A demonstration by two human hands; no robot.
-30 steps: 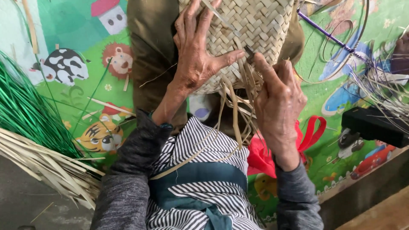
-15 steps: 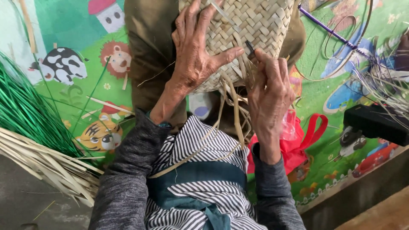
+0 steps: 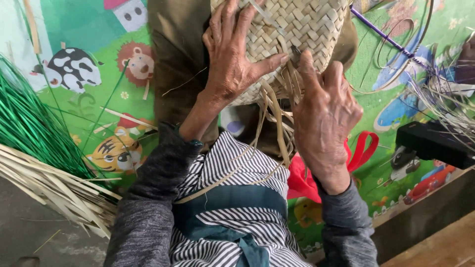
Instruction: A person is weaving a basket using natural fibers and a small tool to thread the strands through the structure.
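Head view. Woven straw basket (image 3: 302,29): on the person's lap, top centre. Left hand (image 3: 232,59): fingers spread, flat on the basket's left side. Right hand (image 3: 324,113): just below the basket, fingers pinched on loose straw strips (image 3: 277,113) hanging from it. Green strands (image 3: 29,123) and pale strip bundle (image 3: 44,185): well left of the basket.

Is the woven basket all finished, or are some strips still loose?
Not finished. The woven basket has loose strips hanging from its edge, between the left hand and right hand.
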